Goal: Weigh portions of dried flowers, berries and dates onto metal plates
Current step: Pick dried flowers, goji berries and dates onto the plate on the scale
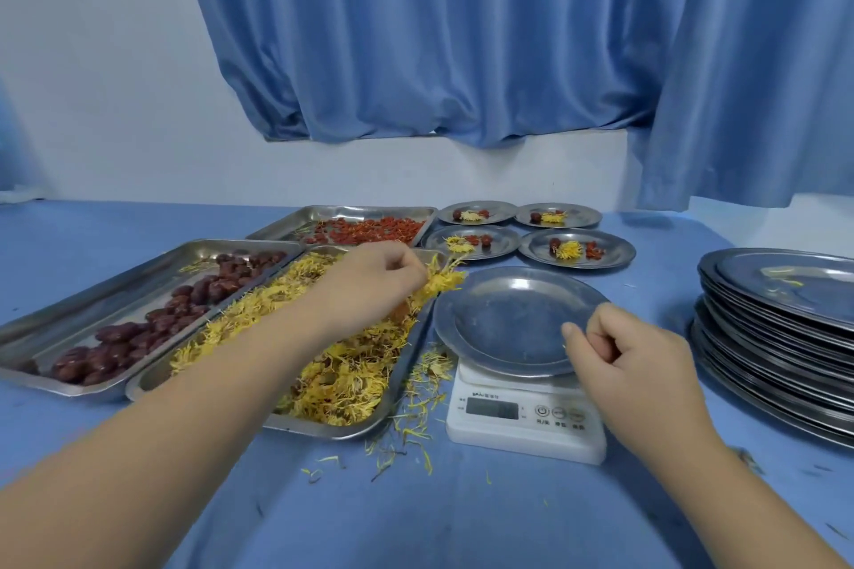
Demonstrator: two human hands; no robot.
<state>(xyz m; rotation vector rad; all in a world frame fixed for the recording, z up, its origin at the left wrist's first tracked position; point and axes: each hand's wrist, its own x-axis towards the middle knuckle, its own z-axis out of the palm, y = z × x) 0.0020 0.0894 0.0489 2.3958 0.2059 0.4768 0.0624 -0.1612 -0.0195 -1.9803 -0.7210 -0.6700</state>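
Observation:
My left hand pinches a tuft of yellow dried flowers above the far right corner of the flower tray, just left of the bare metal plate. That plate rests on a white digital scale. My right hand hovers over the plate's near right rim, fingers curled shut, with nothing seen in it. A tray of dark red dates lies to the left. Behind it sits a tray of red berries.
Several filled plates with flowers, berries and dates sit behind the scale. A tall stack of bare metal plates stands at the right. Loose yellow petals litter the blue tablecloth. A blue curtain hangs behind.

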